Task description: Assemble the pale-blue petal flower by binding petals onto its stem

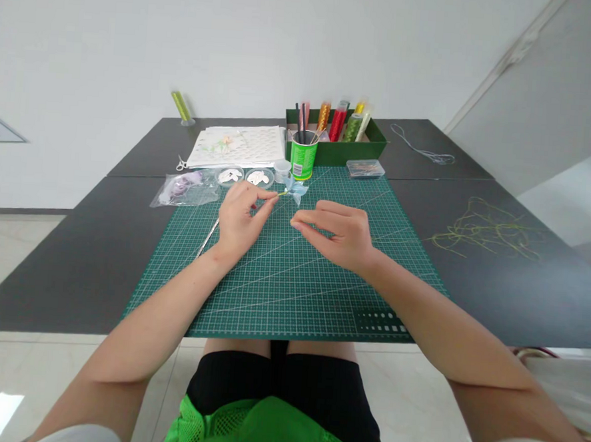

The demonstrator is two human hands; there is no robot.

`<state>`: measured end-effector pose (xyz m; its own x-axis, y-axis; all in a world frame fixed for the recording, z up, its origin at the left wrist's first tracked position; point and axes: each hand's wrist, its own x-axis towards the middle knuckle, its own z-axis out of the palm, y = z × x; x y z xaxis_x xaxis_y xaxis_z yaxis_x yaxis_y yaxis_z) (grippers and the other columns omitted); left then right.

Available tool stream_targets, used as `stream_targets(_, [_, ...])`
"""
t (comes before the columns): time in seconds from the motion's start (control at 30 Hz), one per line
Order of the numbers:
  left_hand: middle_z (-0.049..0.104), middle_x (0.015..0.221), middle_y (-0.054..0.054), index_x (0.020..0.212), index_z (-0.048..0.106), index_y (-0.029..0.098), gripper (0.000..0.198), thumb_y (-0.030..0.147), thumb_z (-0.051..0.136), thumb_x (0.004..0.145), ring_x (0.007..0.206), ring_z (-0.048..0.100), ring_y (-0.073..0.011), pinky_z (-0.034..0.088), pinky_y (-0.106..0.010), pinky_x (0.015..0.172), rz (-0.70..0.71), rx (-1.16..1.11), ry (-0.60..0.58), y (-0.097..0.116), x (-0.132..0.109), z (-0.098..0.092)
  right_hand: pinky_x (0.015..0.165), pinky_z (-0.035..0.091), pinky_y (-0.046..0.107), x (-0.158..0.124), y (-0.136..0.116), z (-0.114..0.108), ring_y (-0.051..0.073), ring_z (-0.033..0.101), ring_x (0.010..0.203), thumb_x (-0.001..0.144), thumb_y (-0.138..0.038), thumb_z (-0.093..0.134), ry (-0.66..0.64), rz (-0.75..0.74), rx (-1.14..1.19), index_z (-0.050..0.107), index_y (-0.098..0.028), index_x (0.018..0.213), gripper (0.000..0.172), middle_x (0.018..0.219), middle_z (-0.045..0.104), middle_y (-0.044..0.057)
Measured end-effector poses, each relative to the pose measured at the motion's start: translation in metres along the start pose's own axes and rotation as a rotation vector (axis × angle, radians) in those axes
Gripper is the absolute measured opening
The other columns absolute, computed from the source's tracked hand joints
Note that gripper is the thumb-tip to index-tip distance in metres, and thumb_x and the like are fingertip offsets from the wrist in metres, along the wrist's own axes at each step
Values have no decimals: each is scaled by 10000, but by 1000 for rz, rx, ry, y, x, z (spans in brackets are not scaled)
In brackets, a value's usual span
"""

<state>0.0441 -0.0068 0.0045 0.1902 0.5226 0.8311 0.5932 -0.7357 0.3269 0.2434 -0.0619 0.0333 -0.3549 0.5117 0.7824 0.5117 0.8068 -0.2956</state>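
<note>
Head view: left hand [245,218] pinches blue flower [298,190].

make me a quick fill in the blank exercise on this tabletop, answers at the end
1. The left grip pinches the yellow-green stem of a petal-like piece coloured pale ____.
2. The box of spools is dark ____.
3. The tangled thread lies to the ____ of the cutting mat.

Missing words: blue; green; right.
</note>
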Motion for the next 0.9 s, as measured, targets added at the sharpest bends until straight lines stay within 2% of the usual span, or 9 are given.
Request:
stream_targets(0.27, [670, 782, -1, 897, 711, 217, 76, 258, 650, 917, 781, 600, -159, 458, -297, 705, 52, -86, -267, 12, -5, 2, 551, 394, 246, 7, 7, -13, 98, 495, 544, 919, -202, 602, 121, 37, -44, 736, -207, 843, 154, 659, 615, -2])
stream_targets(0.4, [671, 799, -11, 897, 711, 208, 88, 267, 649, 920, 779, 603, -156, 465, -292, 702, 95, -150, -352, 23, -9, 2, 568, 382, 255, 10, 14, -18, 100, 476, 549, 913, -203, 610, 131, 51, -47, 742, -203, 832, 155, 634, 577, -9])
stream_targets(0.6, [681, 809, -13, 879, 715, 205, 58, 239, 672, 899, 797, 614, -160, 473, -291, 709, 108, -221, -399, 34, -12, 2, 590, 337, 272, 12, 32, -21, 106, 424, 568, 896, -252, 640, 46, 189, -49, 734, -203, 784, 155, 589, 492, -27])
stream_targets(0.8, [665, 754, 12, 837, 721, 211, 42, 241, 713, 865, 738, 593, -141, 455, -285, 691, 0, -299, -434, 37, -10, 1, 572, 285, 267, 10, 53, -19, 89, 360, 546, 857, -243, 669, 0, 278, 8, 739, -179, 770, 129, 569, 420, -49])
stream_targets(0.9, [666, 747, 14, 832, 722, 208, 43, 238, 718, 863, 732, 590, -137, 453, -285, 696, -9, -334, -444, 36, -9, 0, 572, 280, 265, 7, 62, -15, 85, 350, 543, 841, -248, 676, -43, 325, 57, 742, -173, 776, 119, 570, 421, -55])
